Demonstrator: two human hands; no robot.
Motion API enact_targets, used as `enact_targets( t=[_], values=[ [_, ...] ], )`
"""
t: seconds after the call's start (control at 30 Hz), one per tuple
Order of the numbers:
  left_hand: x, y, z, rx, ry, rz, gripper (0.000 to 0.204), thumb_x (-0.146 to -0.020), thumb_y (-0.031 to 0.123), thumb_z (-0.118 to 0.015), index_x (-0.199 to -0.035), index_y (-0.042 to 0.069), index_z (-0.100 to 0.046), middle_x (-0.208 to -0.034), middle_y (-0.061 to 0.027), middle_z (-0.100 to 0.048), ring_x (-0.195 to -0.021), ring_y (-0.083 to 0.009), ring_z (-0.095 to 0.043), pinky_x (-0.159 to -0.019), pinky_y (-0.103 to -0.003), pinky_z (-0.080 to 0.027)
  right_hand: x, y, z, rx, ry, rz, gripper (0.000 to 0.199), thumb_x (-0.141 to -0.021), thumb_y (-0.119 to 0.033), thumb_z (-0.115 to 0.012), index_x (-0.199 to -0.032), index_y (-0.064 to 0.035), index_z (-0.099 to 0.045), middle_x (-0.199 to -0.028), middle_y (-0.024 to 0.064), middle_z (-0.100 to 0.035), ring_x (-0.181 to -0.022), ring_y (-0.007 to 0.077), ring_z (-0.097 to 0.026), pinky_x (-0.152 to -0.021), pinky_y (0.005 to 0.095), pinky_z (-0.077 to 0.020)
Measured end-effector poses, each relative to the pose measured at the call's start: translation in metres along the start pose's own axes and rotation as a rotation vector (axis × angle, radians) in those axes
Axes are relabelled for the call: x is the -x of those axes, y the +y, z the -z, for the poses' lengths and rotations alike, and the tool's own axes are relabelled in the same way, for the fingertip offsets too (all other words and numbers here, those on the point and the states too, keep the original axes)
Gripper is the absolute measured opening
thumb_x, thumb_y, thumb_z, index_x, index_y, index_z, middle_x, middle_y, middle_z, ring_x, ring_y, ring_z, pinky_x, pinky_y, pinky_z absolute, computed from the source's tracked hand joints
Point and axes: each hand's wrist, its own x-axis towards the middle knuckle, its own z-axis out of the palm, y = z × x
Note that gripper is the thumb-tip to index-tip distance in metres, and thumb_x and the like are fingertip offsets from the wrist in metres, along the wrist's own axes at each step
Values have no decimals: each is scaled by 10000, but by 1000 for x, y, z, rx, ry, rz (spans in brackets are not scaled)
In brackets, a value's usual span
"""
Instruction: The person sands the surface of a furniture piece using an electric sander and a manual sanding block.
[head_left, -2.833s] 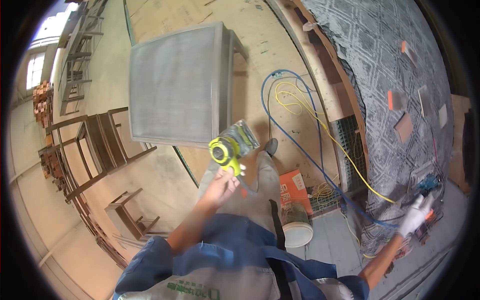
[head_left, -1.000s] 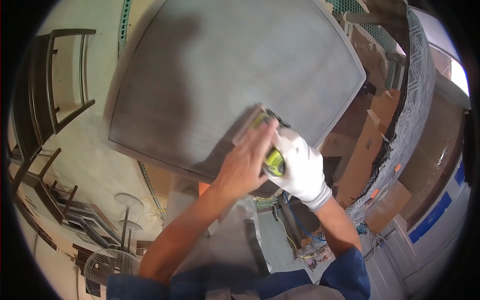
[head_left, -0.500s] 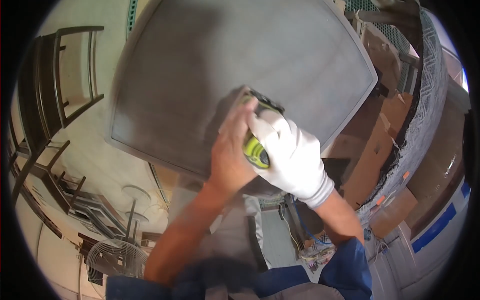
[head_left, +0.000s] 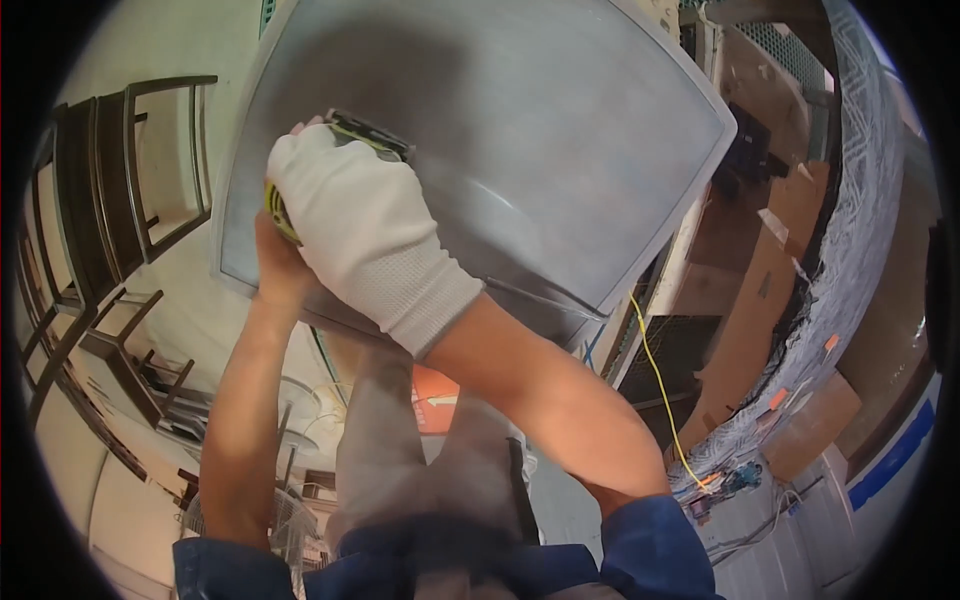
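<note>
A green-and-black power sander [head_left: 372, 138] rests on the large grey panel [head_left: 580, 130], over its left part. My right hand [head_left: 365, 215], in a white knit glove, is closed over the top of the sander and hides most of its body. My bare left hand [head_left: 277, 260] grips the tool's near left side; the glove covers most of its fingers, and a few fingertips show beyond it. The panel has rounded corners and a dark line along its border.
Dark wooden chairs [head_left: 110, 190] stand at the left. On the right are a fabric-wrapped curved edge [head_left: 850, 230] and cardboard [head_left: 755, 310]. A yellow cord [head_left: 655, 370] hangs beside the panel's near right side. Below, an orange-red sheet [head_left: 434, 398] shows between my legs.
Both hands have moved the sander left and away from me across the panel. My right forearm now reaches across to the left. The yellow cord and orange-red sheet have come into sight.
</note>
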Motion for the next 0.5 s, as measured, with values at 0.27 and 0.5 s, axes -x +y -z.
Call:
enact_targets(
  t=[0.27, 0.5],
  values=[
    [20, 137, -168, 182, -146, -244, 840, -831, 228, -799, -1568, 94, -419, -1475, -168, -583, -1396, -358, -544, -1149, -442, -461, 189, 129, 67, -4, 81, -266, 784, -679, -217, -897, -1395, -146, -586, -1261, 138, -666, -1009, 329, -739, -806, 385, -622],
    [14, 91, -118, 243, 16, -269, 826, -789, 214, -823, -1531, 103, -479, -1474, -172, -580, -1393, -342, -538, -1180, -418, -419, 130, 85, 53, -8, 45, -66, 742, -725, -282, -843, -1401, -128, -577, -1178, 129, -648, -901, 326, -719, -696, 400, -599]
  ],
)
